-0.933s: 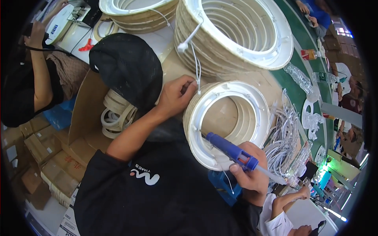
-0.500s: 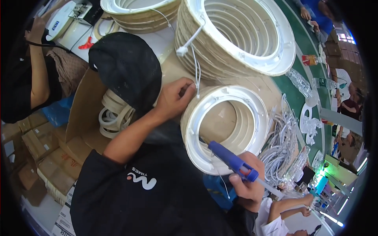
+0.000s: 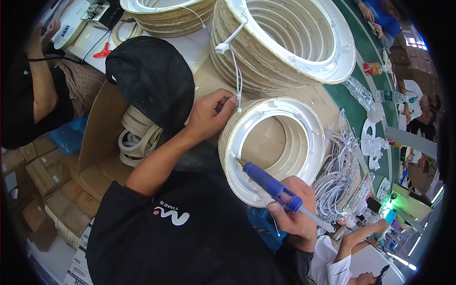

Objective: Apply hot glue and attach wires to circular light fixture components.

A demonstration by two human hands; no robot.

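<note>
My right hand [image 3: 297,209] grips a blue hot glue gun [image 3: 270,184] with a clear glue stick [image 3: 317,222] out of its back. The gun's nozzle is at the left inner side of the white rim of a small ring stack [image 3: 306,124]; I cannot tell whether it touches. My left hand [image 3: 211,114] is curled closed at the stack's upper left, beside a thin white wire with small connectors [image 3: 239,97]. What its fingers hold, if anything, is hidden. Another thin wire [image 3: 274,223] hangs from the stack's near edge.
A larger ring stack [image 3: 256,66] stands behind, another [image 3: 175,19] at the far left. A black mesh cap [image 3: 149,78] hangs over a cardboard box [image 3: 97,137] holding loose rings [image 3: 135,142]. Bundled grey-white cables [image 3: 337,175] lie right. A co-worker's arm [image 3: 42,80] is at left.
The glue gun and my right hand have shifted slightly left and away from me, bringing the nozzle to the rim's left inner side. My left hand stays nearly in place.
</note>
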